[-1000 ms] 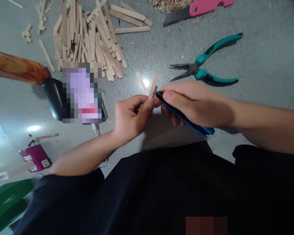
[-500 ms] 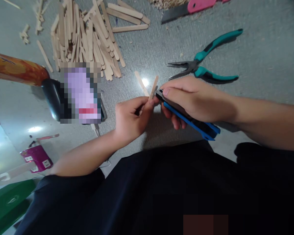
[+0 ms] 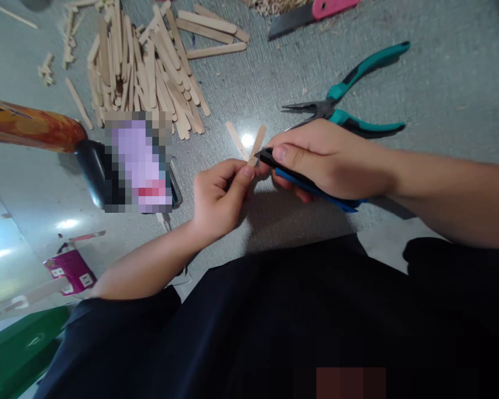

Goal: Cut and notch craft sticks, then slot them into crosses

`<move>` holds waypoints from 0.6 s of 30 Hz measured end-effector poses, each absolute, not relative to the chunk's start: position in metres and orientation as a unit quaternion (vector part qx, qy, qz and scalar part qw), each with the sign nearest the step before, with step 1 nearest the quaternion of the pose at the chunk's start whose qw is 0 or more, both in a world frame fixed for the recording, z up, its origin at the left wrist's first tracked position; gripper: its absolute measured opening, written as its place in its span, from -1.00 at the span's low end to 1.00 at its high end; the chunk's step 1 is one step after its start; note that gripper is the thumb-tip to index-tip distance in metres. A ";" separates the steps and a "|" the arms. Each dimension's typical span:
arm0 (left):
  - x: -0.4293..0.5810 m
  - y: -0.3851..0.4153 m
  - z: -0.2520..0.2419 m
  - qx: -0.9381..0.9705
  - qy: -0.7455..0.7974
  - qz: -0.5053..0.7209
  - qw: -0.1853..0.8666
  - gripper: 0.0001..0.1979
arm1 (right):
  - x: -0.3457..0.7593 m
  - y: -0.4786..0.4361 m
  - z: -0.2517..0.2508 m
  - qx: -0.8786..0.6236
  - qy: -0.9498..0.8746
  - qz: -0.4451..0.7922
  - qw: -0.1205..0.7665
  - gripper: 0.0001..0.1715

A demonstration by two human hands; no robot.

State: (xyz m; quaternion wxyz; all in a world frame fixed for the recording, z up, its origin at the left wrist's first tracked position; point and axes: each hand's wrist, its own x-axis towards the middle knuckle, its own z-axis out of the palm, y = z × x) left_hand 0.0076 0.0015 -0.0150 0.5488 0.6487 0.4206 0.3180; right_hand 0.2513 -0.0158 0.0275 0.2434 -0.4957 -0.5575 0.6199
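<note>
My left hand (image 3: 216,194) is closed, pinching a short wooden craft stick (image 3: 258,139) between thumb and forefinger. A second stick (image 3: 235,137) forms a V with it; whether my fingers also grip that one, I cannot tell. My right hand (image 3: 328,158) is wrapped around a blue and black utility knife (image 3: 291,177), with the thumb on top near its front end. The knife's dark tip touches or nearly touches the pinched stick beside my left fingertips. Just beyond my right hand lie open needle-nose pliers (image 3: 336,102) with teal handles.
A heap of craft sticks (image 3: 158,72) lies at the back left. Behind are a pink-handled saw (image 3: 293,21) and wood shavings (image 3: 274,6). A blurred-out phone (image 3: 175,191), an orange cylinder (image 3: 29,124) and a purple power adapter (image 3: 72,269) are on the left.
The knife's tip has moved left and down onto or close beside the pinched stick, and the knife has tilted in my right hand. My left hand keeps its pinch. The view has shifted slightly.
</note>
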 end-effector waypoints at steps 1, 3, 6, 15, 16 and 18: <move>0.008 0.002 -0.015 0.643 0.419 0.321 0.554 -0.42 | 0.252 -0.016 0.028 -0.498 -0.565 0.611 0.244 -0.59; 0.009 0.003 -0.014 0.635 0.413 0.330 0.564 -0.44 | 0.252 -0.016 0.030 -0.499 -0.578 0.600 0.238 -0.60; 0.009 0.003 -0.014 0.632 0.405 0.332 0.571 -0.44 | 0.252 -0.015 0.034 -0.487 -0.590 0.603 0.227 -0.59; 0.008 0.006 -0.015 0.624 0.395 0.321 0.593 -0.43 | 0.257 -0.013 0.031 -0.450 -0.628 0.589 0.236 -0.55; 0.008 0.007 -0.015 0.624 0.394 0.321 0.593 -0.44 | 0.257 -0.013 0.031 -0.451 -0.630 0.585 0.238 -0.55; 0.008 0.007 -0.015 0.625 0.389 0.324 0.595 -0.45 | 0.257 -0.013 0.030 -0.458 -0.633 0.577 0.238 -0.57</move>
